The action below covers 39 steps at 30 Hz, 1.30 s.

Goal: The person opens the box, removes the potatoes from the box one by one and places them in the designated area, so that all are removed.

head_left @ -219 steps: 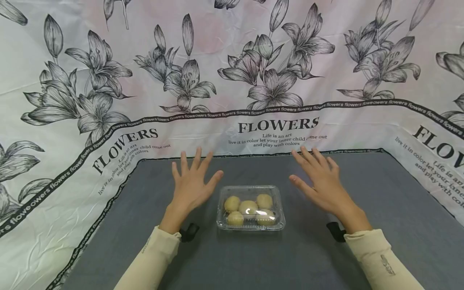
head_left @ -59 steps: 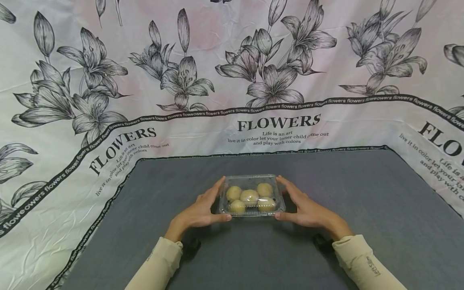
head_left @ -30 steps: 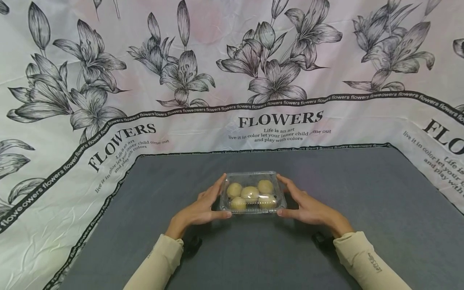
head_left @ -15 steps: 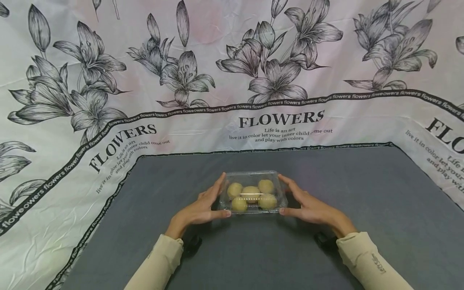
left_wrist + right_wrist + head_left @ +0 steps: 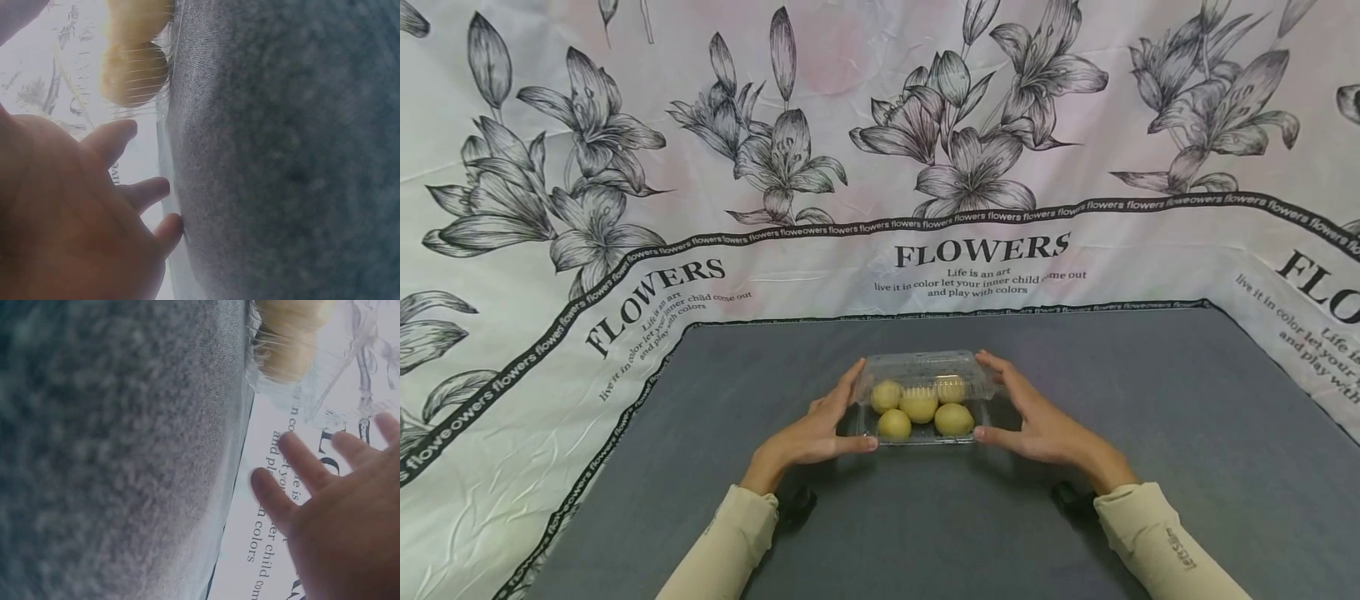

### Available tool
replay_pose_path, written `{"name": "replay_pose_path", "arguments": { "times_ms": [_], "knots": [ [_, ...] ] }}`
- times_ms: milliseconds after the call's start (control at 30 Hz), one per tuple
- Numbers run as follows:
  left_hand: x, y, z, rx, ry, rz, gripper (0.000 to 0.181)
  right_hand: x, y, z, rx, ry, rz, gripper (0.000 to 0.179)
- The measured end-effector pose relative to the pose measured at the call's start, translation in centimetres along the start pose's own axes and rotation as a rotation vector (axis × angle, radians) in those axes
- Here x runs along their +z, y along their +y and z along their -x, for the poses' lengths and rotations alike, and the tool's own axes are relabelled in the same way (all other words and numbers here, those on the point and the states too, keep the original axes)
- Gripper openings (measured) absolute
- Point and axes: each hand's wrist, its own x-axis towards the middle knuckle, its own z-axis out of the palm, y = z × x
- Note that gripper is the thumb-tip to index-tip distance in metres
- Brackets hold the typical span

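Nearest the person, the left hand (image 5: 808, 433) and the right hand (image 5: 1048, 429) flank the box, each spread wide, with its thumb touching a near corner and its forefinger reaching up to the far corner on its side. Both wrist views show the other fingers extended and apart, closed on nothing; whether the hands bear any weight cannot be told.

Between them, in the middle of the grey desk (image 5: 880, 533), is the clear plastic box (image 5: 922, 442). It looks light and thin-walled, likely springy, a little slippery, and apt to dent or crackle under a hard squeeze. The low rim near the corners seems the best hold, pressed gently and evenly from both ends.

Inside lie five yellowish balls (image 5: 894, 425), two in front, one central and two behind. They probably make up most of the weight and could roll if the box tipped.

Above them the clear lid (image 5: 925, 363) looks ajar, its front raised; being flimsy, it would likely flex if lifted from one side. Beyond the desk hangs a flower-printed cloth (image 5: 820, 267).
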Motion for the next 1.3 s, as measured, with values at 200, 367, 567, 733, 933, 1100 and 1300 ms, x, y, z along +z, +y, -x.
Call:
{"name": "replay_pose_path", "arguments": {
  "times_ms": [200, 367, 567, 733, 933, 1100, 1300],
  "knots": [
    [0.0, -0.1, -0.1, 0.007, 0.005, 0.008, 0.111, 0.0, -0.1, -0.3, -0.069, 0.085, 0.004, 0.092],
    [0.0, -0.1, -0.1, -0.004, 0.003, 0.023, 0.114, 0.0, -0.4, -0.7, -0.095, 0.111, -0.017, 0.087],
    [0.1, -0.2, 0.1, -0.008, 0.001, 0.045, 0.116, -0.1, -0.8, -1.0, -0.077, 0.128, -0.034, 0.088],
    [0.1, -0.3, 0.1, -0.033, 0.000, 0.043, 0.114, -0.2, -1.0, -1.6, -0.067, 0.136, -0.059, 0.091],
    [0.1, -0.3, 0.1, -0.038, -0.008, 0.038, 0.109, -0.3, -1.0, -2.1, -0.085, 0.142, -0.074, 0.091],
    [0.1, -0.3, 0.1, -0.043, -0.006, 0.034, 0.107, -0.4, -1.1, -2.3, -0.062, 0.139, -0.083, 0.091],
    [0.2, -0.4, 0.1, -0.038, -0.007, 0.033, 0.106, -0.6, -1.3, -2.8, -0.049, 0.133, -0.098, 0.093]
  ]
}}
